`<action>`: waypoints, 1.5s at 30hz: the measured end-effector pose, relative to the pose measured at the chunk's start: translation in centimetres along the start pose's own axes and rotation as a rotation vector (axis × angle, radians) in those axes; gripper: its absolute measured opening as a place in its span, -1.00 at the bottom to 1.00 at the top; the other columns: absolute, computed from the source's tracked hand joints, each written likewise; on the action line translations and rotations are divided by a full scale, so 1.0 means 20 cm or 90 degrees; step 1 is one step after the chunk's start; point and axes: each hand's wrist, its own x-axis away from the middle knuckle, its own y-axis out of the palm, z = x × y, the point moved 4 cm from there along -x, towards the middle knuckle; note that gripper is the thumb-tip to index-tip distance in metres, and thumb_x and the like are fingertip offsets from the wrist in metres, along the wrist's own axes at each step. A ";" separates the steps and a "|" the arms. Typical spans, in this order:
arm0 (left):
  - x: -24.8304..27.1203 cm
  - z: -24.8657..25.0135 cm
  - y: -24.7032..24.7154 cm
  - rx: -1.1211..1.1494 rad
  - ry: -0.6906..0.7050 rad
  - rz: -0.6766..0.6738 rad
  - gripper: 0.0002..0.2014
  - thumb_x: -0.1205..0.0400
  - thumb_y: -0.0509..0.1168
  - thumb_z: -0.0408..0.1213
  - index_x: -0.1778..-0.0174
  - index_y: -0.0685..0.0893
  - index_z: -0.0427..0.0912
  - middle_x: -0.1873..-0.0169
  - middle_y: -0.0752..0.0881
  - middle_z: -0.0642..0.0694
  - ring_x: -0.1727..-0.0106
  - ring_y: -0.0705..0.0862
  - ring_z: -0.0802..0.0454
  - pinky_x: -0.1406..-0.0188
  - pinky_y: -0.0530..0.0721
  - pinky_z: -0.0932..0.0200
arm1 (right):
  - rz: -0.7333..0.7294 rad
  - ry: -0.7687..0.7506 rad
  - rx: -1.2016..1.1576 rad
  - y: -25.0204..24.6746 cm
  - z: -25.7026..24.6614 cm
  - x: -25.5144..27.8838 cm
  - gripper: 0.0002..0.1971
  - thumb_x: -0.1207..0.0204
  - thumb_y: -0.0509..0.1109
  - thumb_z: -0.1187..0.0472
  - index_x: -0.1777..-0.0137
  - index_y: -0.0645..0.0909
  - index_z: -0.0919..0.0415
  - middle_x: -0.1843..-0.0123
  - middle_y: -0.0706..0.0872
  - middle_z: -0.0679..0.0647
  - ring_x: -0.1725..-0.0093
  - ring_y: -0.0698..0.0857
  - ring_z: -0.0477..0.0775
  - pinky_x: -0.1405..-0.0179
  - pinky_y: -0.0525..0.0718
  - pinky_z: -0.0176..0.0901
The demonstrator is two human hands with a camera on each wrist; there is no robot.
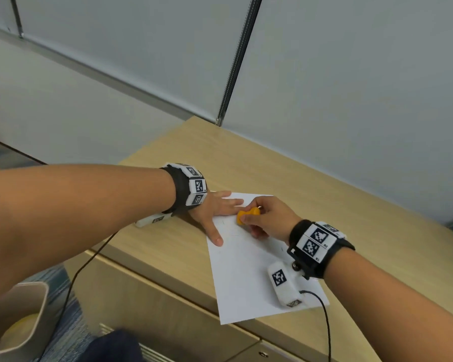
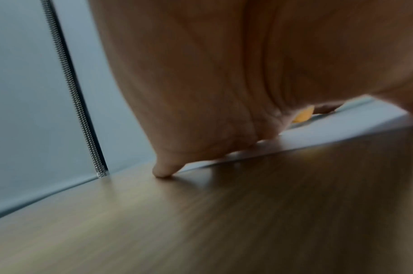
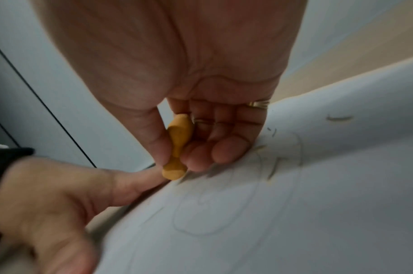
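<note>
Pale grey-blue wall panels (image 1: 351,74) fill the upper half of the frame. A slotted metal strip (image 1: 239,56) runs down from top centre to the back edge of the light wooden tabletop (image 1: 311,184). A second strip (image 1: 16,17) stands at upper left. Matching drawer fronts (image 1: 147,296) sit below. Blue patterned carpet (image 1: 56,283) and a beige bin (image 1: 29,309) show at lower left. The light is soft and even.

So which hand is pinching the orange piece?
The right hand pinches the orange piece; the left hand lies flat, pressing the paper.
</note>
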 end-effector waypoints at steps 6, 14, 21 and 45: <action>0.00 0.00 0.00 -0.027 -0.012 -0.010 0.09 -0.59 0.30 0.33 -0.70 -0.42 0.15 -0.70 -0.43 0.06 -0.71 -0.42 -0.08 -0.59 -0.31 -0.25 | -0.037 -0.040 0.067 0.07 -0.01 0.02 -0.72 -0.48 0.63 0.17 -0.01 0.69 0.36 0.40 0.79 0.14 0.44 0.70 0.06 0.29 0.70 -0.13; 0.01 0.02 -0.01 -0.029 -0.010 -0.017 0.06 -0.60 0.30 0.29 -0.69 -0.41 0.14 -0.69 -0.45 0.07 -0.70 -0.44 -0.04 -0.57 -0.34 -0.20 | -0.006 -0.029 -0.009 0.08 -0.03 -0.03 -0.83 -0.55 0.57 0.23 0.07 0.61 0.22 0.43 0.74 0.07 0.51 0.68 0.05 0.35 0.70 -0.09; 0.01 0.02 -0.01 -0.015 -0.023 -0.019 0.07 -0.59 0.32 0.31 -0.70 -0.39 0.17 -0.70 -0.44 0.07 -0.70 -0.43 -0.06 -0.59 -0.34 -0.23 | -0.216 -0.057 0.026 0.09 -0.04 -0.01 -0.83 -0.54 0.58 0.32 0.00 0.67 0.39 0.33 0.73 0.24 0.46 0.62 0.10 0.35 0.63 -0.12; -0.02 0.01 -0.01 -0.046 -0.026 -0.028 0.10 -0.59 0.30 0.31 -0.72 -0.40 0.06 -0.70 -0.44 0.06 -0.72 -0.38 -0.11 -0.61 -0.23 -0.26 | -0.279 -0.093 0.046 0.10 -0.02 0.14 -0.82 -0.58 0.55 0.36 -0.12 0.68 0.37 0.12 0.76 0.37 0.22 0.70 0.10 0.18 0.68 -0.24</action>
